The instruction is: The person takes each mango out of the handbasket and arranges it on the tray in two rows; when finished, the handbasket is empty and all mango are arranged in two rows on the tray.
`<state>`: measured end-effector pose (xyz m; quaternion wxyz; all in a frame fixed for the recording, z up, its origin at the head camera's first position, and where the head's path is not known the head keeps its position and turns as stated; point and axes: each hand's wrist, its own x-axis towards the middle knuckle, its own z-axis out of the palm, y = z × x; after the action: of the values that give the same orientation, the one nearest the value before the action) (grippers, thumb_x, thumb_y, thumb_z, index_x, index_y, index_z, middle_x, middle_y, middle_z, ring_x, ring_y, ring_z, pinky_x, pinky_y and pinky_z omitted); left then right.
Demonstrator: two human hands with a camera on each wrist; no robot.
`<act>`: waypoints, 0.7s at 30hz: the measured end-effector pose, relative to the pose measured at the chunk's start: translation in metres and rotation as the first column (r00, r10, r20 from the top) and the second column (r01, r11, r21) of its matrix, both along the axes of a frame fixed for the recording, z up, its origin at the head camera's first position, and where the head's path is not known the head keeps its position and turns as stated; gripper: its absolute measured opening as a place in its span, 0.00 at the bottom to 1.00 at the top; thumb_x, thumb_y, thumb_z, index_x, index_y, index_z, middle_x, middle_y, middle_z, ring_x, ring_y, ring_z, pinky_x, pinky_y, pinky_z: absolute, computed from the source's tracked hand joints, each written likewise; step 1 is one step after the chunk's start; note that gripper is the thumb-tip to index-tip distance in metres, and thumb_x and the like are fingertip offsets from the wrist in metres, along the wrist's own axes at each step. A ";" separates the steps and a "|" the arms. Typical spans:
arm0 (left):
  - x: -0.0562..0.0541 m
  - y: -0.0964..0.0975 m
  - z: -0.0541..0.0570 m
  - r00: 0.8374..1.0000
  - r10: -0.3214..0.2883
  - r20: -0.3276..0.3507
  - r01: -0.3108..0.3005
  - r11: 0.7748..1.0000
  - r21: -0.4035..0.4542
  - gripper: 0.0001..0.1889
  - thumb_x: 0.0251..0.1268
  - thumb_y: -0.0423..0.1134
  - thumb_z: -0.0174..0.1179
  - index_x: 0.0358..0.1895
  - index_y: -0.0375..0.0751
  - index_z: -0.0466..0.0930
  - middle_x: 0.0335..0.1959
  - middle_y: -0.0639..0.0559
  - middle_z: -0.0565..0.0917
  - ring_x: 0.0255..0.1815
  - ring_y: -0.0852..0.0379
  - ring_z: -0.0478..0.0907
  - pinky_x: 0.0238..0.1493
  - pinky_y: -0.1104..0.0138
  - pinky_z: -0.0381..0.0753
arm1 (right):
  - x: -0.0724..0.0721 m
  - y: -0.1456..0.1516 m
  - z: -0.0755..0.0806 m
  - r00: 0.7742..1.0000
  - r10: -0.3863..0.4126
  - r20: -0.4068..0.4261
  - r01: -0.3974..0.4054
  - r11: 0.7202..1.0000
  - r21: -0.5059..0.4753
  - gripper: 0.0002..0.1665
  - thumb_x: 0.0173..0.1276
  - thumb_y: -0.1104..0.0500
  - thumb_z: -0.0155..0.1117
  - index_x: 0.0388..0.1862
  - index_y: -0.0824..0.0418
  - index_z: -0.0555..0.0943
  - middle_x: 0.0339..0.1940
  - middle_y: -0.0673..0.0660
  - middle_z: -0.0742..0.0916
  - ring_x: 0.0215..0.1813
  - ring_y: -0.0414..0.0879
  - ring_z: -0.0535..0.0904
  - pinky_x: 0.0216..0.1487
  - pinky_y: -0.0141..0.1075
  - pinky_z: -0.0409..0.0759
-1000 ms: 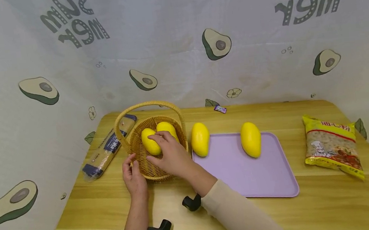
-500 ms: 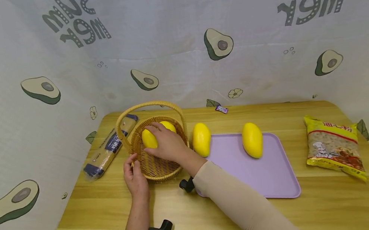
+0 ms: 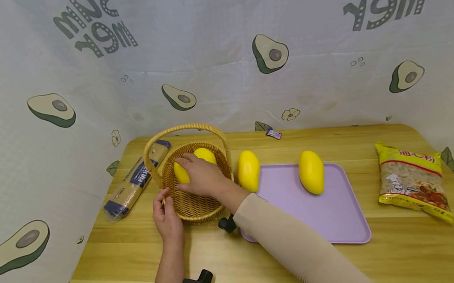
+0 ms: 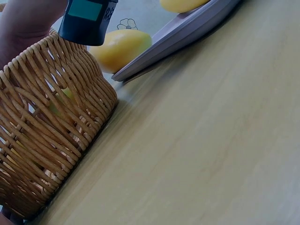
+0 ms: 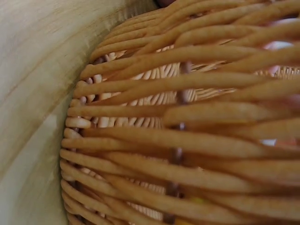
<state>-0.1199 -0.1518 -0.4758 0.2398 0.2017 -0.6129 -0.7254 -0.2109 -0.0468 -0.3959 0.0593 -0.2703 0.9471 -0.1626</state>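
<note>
My right hand (image 3: 202, 177) reaches into the wicker basket (image 3: 196, 218), fingers bent over a yellow mango (image 3: 180, 172) and thumb on its near side. Another mango (image 3: 205, 154) lies behind it in the basket, partly hidden. At the basket's left side, my left hand (image 3: 170, 223) holds the outer wall with its fingers and thumb near the rim. The woven wall (image 4: 56, 122) fills the left of the left wrist view. Only the weave (image 5: 187, 140) and some table show in the right wrist view; that hand is hidden there.
A lilac tray (image 3: 310, 220) stands right of the basket, with one mango (image 3: 311, 172) at its back and another mango (image 3: 248, 171) at its left edge. A yellow bag (image 3: 413, 182) lies far right, a long blue-labelled packet (image 3: 137, 181) left, a small purple wrapper (image 3: 274, 134) behind.
My right hand has moved slightly left and farther into the basket, from hovering by the mangoes to gripping the left one. The left hand stays at the basket's side.
</note>
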 end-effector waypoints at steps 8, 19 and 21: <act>-0.002 0.000 -0.001 1.000 0.008 -0.021 -0.008 1.000 0.004 0.15 0.78 0.31 0.46 0.59 0.33 0.76 0.62 0.52 0.74 0.74 0.57 0.63 0.66 0.74 0.64 | -0.001 -0.007 -0.002 1.000 0.021 -0.004 -0.021 0.999 0.043 0.48 0.68 0.36 0.67 0.82 0.46 0.61 0.82 0.55 0.65 0.72 0.51 0.76 0.57 0.46 0.85; -0.001 0.001 0.000 1.000 0.007 -0.001 -0.007 1.000 0.003 0.14 0.78 0.33 0.46 0.59 0.34 0.76 0.67 0.46 0.72 0.74 0.56 0.63 0.61 0.77 0.67 | -0.002 -0.007 -0.008 1.000 0.017 -0.021 -0.015 0.997 0.075 0.45 0.68 0.38 0.68 0.80 0.47 0.65 0.81 0.55 0.68 0.75 0.50 0.73 0.63 0.45 0.82; 0.000 0.000 0.000 1.000 0.004 0.004 -0.004 1.000 0.002 0.15 0.78 0.33 0.46 0.59 0.34 0.76 0.67 0.45 0.72 0.74 0.55 0.62 0.61 0.78 0.67 | -0.002 -0.007 -0.010 1.000 0.016 -0.020 -0.014 0.997 0.081 0.44 0.69 0.38 0.68 0.80 0.48 0.66 0.81 0.55 0.68 0.75 0.50 0.72 0.65 0.45 0.80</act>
<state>-0.1202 -0.1515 -0.4753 0.2399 0.2046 -0.6121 -0.7252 -0.2129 -0.0543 -0.4057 0.0616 -0.2766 0.9514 -0.1208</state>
